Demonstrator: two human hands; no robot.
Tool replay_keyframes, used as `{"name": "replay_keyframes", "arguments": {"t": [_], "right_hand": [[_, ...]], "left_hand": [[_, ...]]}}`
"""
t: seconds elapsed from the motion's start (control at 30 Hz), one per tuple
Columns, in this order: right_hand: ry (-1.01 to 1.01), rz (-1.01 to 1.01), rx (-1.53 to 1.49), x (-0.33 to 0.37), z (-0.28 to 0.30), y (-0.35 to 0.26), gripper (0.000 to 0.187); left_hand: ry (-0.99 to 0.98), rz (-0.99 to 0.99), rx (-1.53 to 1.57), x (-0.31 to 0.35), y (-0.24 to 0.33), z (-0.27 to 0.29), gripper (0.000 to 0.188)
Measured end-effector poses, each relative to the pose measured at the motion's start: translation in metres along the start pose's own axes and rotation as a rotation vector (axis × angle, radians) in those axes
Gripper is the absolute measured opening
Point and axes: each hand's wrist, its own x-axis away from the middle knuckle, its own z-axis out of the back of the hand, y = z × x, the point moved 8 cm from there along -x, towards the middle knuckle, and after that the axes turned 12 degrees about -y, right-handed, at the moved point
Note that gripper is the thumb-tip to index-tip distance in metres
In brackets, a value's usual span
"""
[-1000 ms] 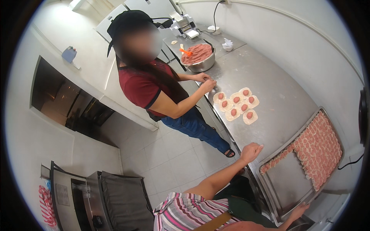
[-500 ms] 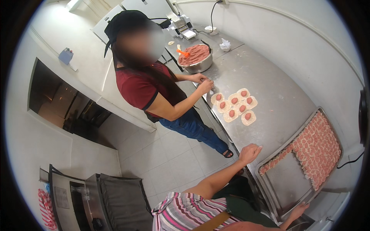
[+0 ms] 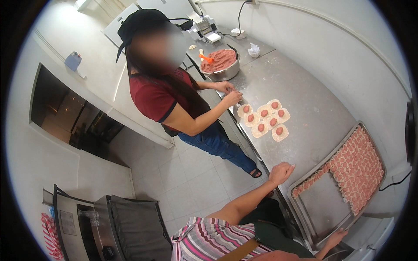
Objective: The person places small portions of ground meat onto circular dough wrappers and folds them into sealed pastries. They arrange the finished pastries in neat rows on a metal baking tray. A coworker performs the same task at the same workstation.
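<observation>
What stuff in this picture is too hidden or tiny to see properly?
- Right hand, head view: only the fingers on the tray corner show; the lower picture edge cuts off the rest.
- Co-worker's hands: too small to tell what they pinch.
- Machine at the counter's far end: too small and bent by the lens to make out.
- Left hand: its palm faces the counter, hidden.

Seven filled dough rounds [image 3: 264, 118]; one metal bowl [image 3: 222, 69]; one tray [image 3: 313, 209].

table [image 3: 305, 100]: brushed steel, floury | tray [image 3: 322, 209]: matt metal | bowl [image 3: 226, 73]: shiny steel
</observation>
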Motion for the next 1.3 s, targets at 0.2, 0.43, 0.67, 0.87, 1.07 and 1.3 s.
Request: {"name": "replay_keyframes", "arguments": {"t": [0.2, 0.43, 0.67, 0.87, 1.07, 1.3], "right_hand": [[-0.017, -0.016, -0.022, 0.003, 0.002, -0.005, 0.045], [0.003, -0.012, 0.006, 0.007, 0.005, -0.009, 0.045], [-0.002, 0.016, -0.009, 0.003, 0.001, -0.003, 0.046], [-0.02, -0.017, 0.011, 0.003, 0.0, 0.0, 0.048], [-0.038, 0.006, -0.042, -0.005, -0.006, 0.009, 0.047], [-0.044, -0.03, -0.004, -0.003, -0.004, 0.007, 0.047]], "left_hand": [[0.056, -0.031, 0.007, 0.001, -0.002, 0.0, 0.041], [-0.008, 0.018, -0.004, 0.001, -0.003, -0.001, 0.038], [0.003, 0.001, 0.001, 0.0, -0.002, -0.001, 0.038], [0.006, -0.015, 0.005, 0.001, -0.002, -0.001, 0.038], [0.009, -0.021, 0.001, 0.0, -0.005, -0.002, 0.038], [0.001, -0.029, 0.001, 0.0, -0.001, -0.001, 0.038]]}}
